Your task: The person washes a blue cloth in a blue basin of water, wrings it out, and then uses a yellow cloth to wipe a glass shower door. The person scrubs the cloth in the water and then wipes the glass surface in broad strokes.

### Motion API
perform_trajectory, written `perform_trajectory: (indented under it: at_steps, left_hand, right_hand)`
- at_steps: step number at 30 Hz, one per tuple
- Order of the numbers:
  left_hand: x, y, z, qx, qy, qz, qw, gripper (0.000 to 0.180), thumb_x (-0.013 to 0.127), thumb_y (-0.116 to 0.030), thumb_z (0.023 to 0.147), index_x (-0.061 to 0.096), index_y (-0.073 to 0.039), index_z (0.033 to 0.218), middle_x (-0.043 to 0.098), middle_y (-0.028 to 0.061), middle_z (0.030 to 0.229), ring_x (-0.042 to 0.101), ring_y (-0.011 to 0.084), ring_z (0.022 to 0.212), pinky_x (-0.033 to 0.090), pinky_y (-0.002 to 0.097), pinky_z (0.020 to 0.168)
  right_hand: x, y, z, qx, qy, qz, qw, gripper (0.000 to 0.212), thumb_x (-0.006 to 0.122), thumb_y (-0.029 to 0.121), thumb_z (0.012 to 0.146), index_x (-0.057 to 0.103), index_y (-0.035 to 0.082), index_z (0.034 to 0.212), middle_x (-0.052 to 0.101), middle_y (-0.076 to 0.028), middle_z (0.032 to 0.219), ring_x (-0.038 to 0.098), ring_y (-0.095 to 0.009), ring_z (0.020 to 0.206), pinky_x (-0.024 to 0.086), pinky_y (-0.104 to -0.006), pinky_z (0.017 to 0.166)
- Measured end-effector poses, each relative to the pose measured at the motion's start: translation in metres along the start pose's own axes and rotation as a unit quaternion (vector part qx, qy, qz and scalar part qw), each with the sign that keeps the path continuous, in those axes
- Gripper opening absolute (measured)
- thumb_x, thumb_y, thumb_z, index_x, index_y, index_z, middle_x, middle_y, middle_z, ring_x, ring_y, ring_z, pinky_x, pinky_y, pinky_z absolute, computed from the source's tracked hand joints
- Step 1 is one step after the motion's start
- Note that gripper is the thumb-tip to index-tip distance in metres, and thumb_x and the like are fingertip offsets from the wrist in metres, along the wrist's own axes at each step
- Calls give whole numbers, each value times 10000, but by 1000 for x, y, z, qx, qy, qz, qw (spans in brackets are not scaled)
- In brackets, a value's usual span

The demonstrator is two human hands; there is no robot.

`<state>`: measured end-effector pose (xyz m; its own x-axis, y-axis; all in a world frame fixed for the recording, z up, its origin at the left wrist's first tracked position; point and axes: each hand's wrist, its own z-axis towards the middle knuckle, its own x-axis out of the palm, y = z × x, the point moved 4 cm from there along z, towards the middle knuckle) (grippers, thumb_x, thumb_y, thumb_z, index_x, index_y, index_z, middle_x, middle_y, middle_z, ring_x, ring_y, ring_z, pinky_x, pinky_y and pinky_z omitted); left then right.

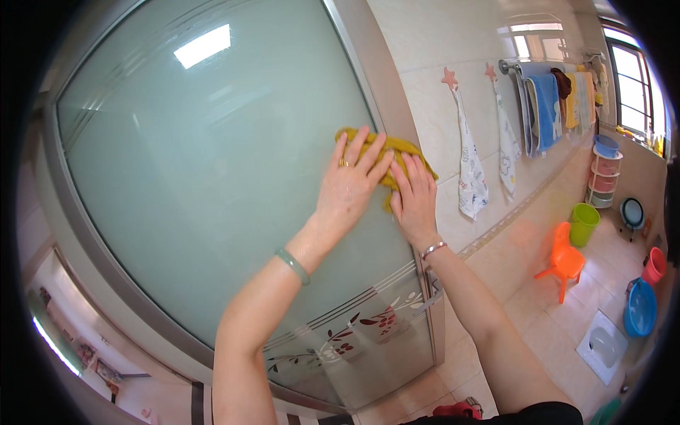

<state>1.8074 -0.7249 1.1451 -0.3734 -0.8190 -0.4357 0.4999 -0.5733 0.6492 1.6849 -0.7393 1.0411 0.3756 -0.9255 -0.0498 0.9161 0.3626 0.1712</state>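
Together, both hands [379, 188] press yellow cloth [388, 154] against frosted glass door [212, 177].

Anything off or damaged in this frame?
Nothing stands out. Both hands, left and right, press a yellow cloth flat on the frosted glass door, which shows no crack or spill. Towels hang on their rail, and the orange chair stands upright.
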Motion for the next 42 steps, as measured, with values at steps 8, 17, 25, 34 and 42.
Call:
perform_trajectory:
  at_steps: [8, 17, 25, 34, 42]
  left_hand:
    - [12, -29, -26, 26, 102, 1, 994, 550, 575, -16, 784, 575, -140, 1320, 430, 60, 1498, 347, 298, 1412, 302, 506, 1153]
    - [-12, 8, 30, 13, 52, 60, 997, 509, 592, 12, 776, 623, -164, 1253, 497, 27, 1446, 427, 287, 1357, 359, 486, 1129]
    - [-49, 83, 101, -13, -65, 181, 981, 518, 561, 74, 790, 653, -165, 1240, 561, 36, 1382, 477, 320, 1307, 432, 444, 1068]
    - [-81, 153, 161, -52, -135, 217, 966, 556, 484, 108, 842, 619, -182, 1298, 539, 46, 1408, 460, 357, 1316, 451, 420, 1036]
    - [-107, 201, 208, -78, -185, 248, 948, 547, 496, 76, 852, 624, -226, 1289, 547, 21, 1400, 474, 330, 1307, 455, 416, 1024]
  right_hand:
    - [1, -24, -54, -62, 72, 29, 995, 620, 627, 138, 821, 448, 140, 1415, 406, -131, 1461, 340, -343, 1391, 286, -516, 1111]
    - [-6, -23, 23, -114, 24, 85, 990, 639, 623, 139, 833, 421, 111, 1439, 394, -139, 1479, 341, -343, 1387, 281, -510, 1112]
    - [-5, -10, 159, -172, -64, 107, 977, 631, 611, 139, 847, 405, 108, 1443, 404, -127, 1469, 350, -319, 1379, 284, -479, 1113]
    - [1, -1, 270, -226, -187, 106, 950, 506, 589, 194, 892, 474, 99, 1375, 482, -118, 1399, 392, -292, 1341, 315, -460, 1088]
    - [2, 7, 355, -261, -234, 91, 932, 457, 543, 233, 919, 501, 86, 1349, 516, -133, 1371, 425, -291, 1319, 320, -427, 1090]
